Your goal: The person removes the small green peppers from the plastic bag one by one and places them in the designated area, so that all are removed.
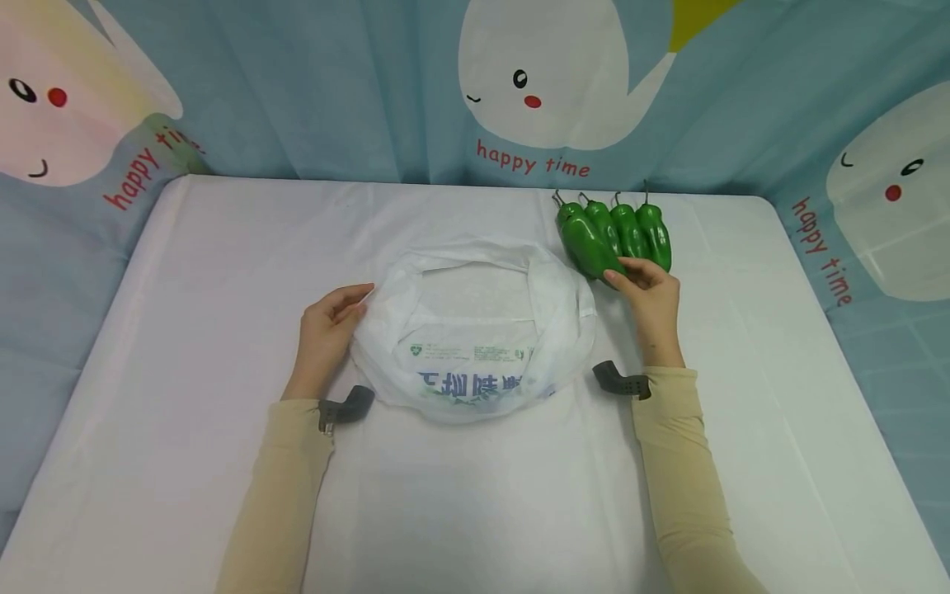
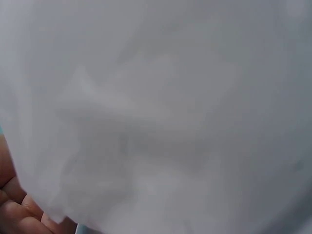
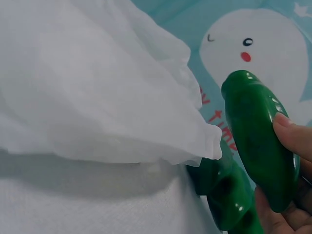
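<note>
A white plastic bag (image 1: 475, 396) with printed lettering stands with its mouth spread wide in the middle of the table. At its left side, my left hand (image 1: 326, 334) pinches the bag's edge; in the left wrist view the bag (image 2: 161, 122) covers nearly everything, with curled fingers (image 2: 29, 214) at the lower left corner. My right hand (image 1: 653, 305) grips a green pepper (image 1: 585, 241) by its lower end, just beyond the bag's right side. The right wrist view shows this pepper (image 3: 256, 136) between thumb and fingers, raised above the others.
Three more green peppers (image 1: 629, 231) lie side by side near the table's back right edge, stems pointing back. A white cloth (image 1: 475, 495) covers the table. Behind and at the sides hangs a blue curtain (image 1: 334, 91) with whale prints.
</note>
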A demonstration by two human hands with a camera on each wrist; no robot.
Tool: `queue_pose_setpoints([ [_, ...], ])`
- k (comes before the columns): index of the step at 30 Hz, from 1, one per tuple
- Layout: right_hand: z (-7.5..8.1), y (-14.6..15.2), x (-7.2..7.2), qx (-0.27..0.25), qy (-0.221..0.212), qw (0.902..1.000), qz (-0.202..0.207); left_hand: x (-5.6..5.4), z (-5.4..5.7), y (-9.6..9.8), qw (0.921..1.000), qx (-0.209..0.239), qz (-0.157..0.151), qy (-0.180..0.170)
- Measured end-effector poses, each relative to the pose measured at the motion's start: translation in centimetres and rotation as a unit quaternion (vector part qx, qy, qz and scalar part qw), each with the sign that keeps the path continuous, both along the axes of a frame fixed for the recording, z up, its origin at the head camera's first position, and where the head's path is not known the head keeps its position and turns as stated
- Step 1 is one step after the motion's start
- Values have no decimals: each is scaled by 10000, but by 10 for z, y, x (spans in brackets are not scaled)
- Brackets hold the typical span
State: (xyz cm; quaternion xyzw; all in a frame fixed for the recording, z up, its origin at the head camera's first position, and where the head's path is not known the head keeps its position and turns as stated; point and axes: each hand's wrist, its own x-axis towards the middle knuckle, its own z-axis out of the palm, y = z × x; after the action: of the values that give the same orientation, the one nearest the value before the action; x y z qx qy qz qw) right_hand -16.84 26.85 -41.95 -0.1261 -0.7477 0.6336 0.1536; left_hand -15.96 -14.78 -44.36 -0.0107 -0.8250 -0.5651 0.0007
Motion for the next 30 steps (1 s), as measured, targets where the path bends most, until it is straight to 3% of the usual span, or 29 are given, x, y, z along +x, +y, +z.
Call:
queue_pose_setpoints([
  [8, 1, 5, 1, -29, -22, 9994, -333, 1, 2, 1, 10000, -49, 4, 35],
  [18, 1, 14, 2, -489, 318, 9961, -663, 0, 3, 2, 10000, -61, -21, 51],
  [30, 2, 22, 3, -792, 296, 9902, -1108, 1, 3, 2, 10000, -53, 2, 20],
])
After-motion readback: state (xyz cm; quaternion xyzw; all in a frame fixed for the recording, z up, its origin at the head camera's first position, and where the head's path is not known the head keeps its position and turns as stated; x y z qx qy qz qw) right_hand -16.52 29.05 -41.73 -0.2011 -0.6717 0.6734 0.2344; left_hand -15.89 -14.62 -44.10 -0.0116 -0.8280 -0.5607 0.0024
